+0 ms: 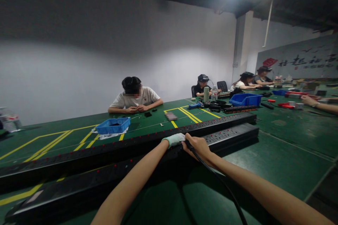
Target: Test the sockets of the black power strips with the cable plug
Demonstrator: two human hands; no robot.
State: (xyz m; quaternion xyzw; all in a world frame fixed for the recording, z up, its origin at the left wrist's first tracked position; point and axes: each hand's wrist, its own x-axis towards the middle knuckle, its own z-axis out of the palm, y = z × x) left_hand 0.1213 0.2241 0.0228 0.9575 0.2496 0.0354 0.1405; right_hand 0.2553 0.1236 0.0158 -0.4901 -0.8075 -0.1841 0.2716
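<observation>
Two long black power strips with rows of sockets and small red parts lie side by side: a nearer strip and a farther strip. My left hand, in a pale glove, rests on the nearer strip, its fingers largely hidden beside the other hand. My bare right hand is closed around the end of a black cable at the strip's top, touching the left fingertips. The cable runs down toward the bottom edge. Its plug end is hidden by the fingers.
A light blue bin stands beyond the strips, with a person seated behind it. A darker blue bin, a green bottle and a blue tool are farther right. More people sit along the green table.
</observation>
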